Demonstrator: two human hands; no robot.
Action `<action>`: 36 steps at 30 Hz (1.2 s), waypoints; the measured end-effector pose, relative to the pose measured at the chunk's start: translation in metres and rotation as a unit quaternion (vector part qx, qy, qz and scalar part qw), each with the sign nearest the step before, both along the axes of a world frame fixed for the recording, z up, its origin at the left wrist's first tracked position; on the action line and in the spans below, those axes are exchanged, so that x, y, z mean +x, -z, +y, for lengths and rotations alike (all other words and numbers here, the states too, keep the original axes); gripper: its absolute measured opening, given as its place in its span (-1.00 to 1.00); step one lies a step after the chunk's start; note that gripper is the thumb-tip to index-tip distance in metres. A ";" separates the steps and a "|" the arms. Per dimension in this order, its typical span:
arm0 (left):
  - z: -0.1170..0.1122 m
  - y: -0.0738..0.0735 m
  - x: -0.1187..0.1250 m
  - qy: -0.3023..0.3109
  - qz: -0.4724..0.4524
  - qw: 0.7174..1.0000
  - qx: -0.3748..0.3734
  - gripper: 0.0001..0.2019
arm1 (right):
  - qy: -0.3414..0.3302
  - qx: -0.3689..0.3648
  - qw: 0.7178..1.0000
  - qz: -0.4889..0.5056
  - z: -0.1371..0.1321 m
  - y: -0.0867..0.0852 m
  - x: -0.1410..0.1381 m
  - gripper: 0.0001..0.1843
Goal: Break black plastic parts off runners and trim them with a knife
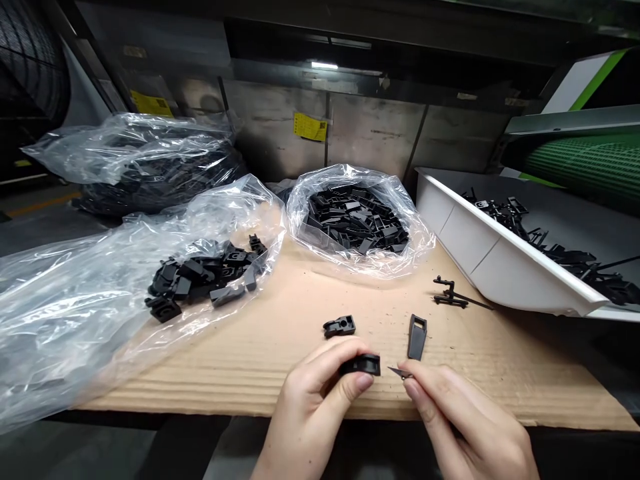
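Note:
My left hand pinches a small black plastic part between thumb and fingers, just above the near edge of the cardboard sheet. My right hand is closed on a thin pointed blade, its tip aimed at that part and a short gap away. Two loose black parts lie just beyond the hands: a rounded clip and a flat, narrow piece. A thin sprue piece rests farther right on the cardboard.
An open clear bag of black parts sits at the back centre. Another pile lies on plastic wrap to the left, with a full bag behind. A white tray with sprues stands right.

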State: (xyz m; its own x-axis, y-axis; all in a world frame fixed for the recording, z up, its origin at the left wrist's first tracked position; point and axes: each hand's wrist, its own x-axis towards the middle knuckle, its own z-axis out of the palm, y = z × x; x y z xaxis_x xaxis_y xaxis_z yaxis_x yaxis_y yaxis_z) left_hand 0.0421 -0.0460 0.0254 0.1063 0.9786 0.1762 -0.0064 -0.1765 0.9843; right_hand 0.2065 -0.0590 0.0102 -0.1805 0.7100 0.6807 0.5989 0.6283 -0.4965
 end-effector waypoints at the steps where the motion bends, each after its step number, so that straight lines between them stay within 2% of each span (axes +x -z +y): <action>1: 0.001 -0.001 0.000 -0.005 0.010 1.000 0.023 -0.83 | -0.001 0.012 1.000 -0.008 0.001 -0.001 -0.002 -0.72; 6: 0.003 0.001 -0.003 0.003 0.008 0.998 0.065 -0.80 | 0.002 0.038 0.998 -0.056 0.007 -0.008 -0.005 -0.74; 11: 0.002 0.004 -0.005 0.013 -0.007 0.997 0.074 -0.78 | -0.034 -0.077 0.995 -0.047 0.007 -0.016 -0.004 -0.85; 13: 0.001 0.004 -0.005 0.016 -0.010 0.997 0.080 -0.77 | -0.044 -0.092 0.994 -0.043 0.006 -0.018 -0.004 -0.84; 24: 0.002 0.004 -0.005 0.045 -0.036 0.993 0.099 -0.75 | -0.043 -0.051 0.997 -0.048 0.003 -0.018 -0.004 -0.85; 30: 0.001 0.003 -0.006 0.033 -0.039 0.994 0.099 -0.74 | -0.038 -0.032 0.996 -0.072 0.002 -0.020 -0.005 -0.81; 33: 0.001 0.003 -0.007 0.038 -0.039 0.994 0.100 -0.76 | -0.060 -0.090 0.993 -0.054 0.003 -0.025 -0.004 -0.78; 35: 0.001 0.004 -0.008 0.054 -0.038 0.993 0.099 -0.76 | -0.100 -0.167 0.980 -0.034 0.006 -0.030 -0.001 -0.73; 36: 0.001 0.004 -0.008 0.063 -0.037 0.993 0.098 -0.77 | -0.131 -0.224 0.965 -0.024 0.009 -0.033 0.001 -0.69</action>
State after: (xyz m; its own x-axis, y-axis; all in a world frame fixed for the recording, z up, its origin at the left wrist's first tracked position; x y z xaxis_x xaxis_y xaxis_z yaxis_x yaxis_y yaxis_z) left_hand 0.0343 -0.0450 0.0218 0.2058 0.9045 0.3735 -0.1109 -0.3576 0.9273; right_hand 0.2072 -0.0499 0.0434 -0.4179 0.8570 0.3016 0.4778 0.4897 -0.7294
